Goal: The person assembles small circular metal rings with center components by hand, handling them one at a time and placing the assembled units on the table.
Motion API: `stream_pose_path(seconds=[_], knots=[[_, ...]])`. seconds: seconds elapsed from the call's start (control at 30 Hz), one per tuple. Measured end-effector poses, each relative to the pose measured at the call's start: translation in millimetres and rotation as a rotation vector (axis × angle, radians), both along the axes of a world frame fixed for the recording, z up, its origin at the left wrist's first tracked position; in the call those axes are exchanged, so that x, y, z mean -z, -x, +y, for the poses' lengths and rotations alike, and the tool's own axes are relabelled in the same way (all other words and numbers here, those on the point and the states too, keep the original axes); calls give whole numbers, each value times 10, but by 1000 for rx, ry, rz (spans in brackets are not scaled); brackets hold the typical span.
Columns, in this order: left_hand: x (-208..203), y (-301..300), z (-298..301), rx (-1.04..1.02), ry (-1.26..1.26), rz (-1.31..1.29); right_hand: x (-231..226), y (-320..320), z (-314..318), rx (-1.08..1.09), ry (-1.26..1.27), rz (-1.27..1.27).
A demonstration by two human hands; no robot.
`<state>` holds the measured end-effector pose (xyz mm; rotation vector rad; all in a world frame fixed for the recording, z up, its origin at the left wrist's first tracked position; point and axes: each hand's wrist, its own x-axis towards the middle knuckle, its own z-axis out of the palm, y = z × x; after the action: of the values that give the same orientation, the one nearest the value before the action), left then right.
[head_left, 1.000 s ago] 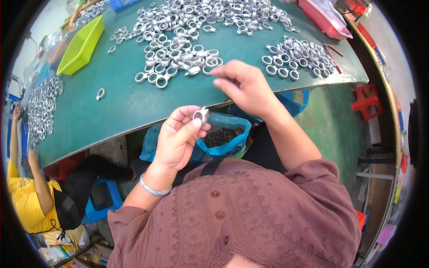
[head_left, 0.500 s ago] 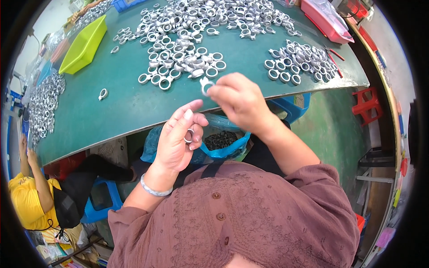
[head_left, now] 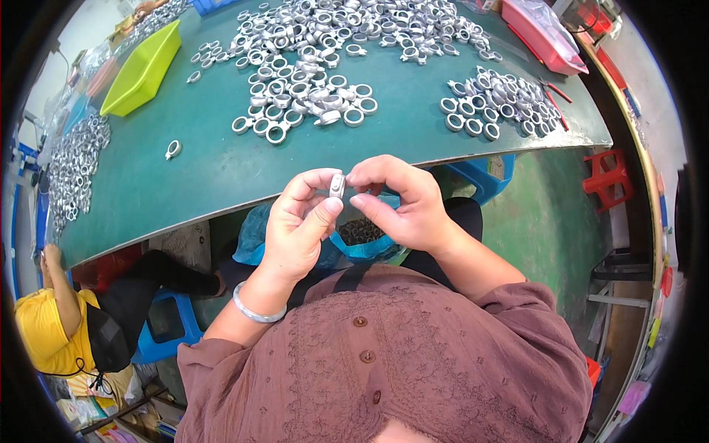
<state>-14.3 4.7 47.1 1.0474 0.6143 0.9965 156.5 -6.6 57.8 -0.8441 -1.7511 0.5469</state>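
My left hand (head_left: 295, 221) pinches a silver metal ring with a small lug (head_left: 337, 186) between thumb and forefinger, lug side showing, in front of the table's near edge. Its other fingers are curled, and I cannot see whether they hold anything. Close beside the ring is my right hand (head_left: 406, 203), thumb and forefinger apart, the forefinger's tip at or almost at the ring. Nothing shows between its fingers. Beyond my hands, a big heap of similar silver rings (head_left: 295, 92) spreads over the green table (head_left: 221, 162). A smaller pile of rings (head_left: 502, 103) lies to the right.
One ring (head_left: 173, 149) lies alone at left. A yellow-green tray (head_left: 144, 70), a pink bin (head_left: 543, 37) and red-handled pliers (head_left: 555, 107) are on the table. Below my hands hangs a blue bag (head_left: 362, 251) holding small dark parts. A person in yellow (head_left: 52, 325) sits at left.
My right hand has come down and toward me from the table edge, letting go of the ring it held. My left hand now pinches a ring upright between thumb and forefinger.
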Motion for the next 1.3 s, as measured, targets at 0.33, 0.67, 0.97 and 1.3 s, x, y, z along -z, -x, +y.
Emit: stream_pose_path(seconds=[0.33,0.67,0.97,1.3], knots=[[-4,-15,-15,-11,-77,6,-82,6,-3,4,122,35],[-13,-34,-35,-66,-88,49,-10,-34,19,-97,250,157],[-40,-42,-54,-100,-122,55,-73,-71,-2,-277,685,511],[-66,-41,-42,-88,-112,174,3,-41,9,-333,684,596]])
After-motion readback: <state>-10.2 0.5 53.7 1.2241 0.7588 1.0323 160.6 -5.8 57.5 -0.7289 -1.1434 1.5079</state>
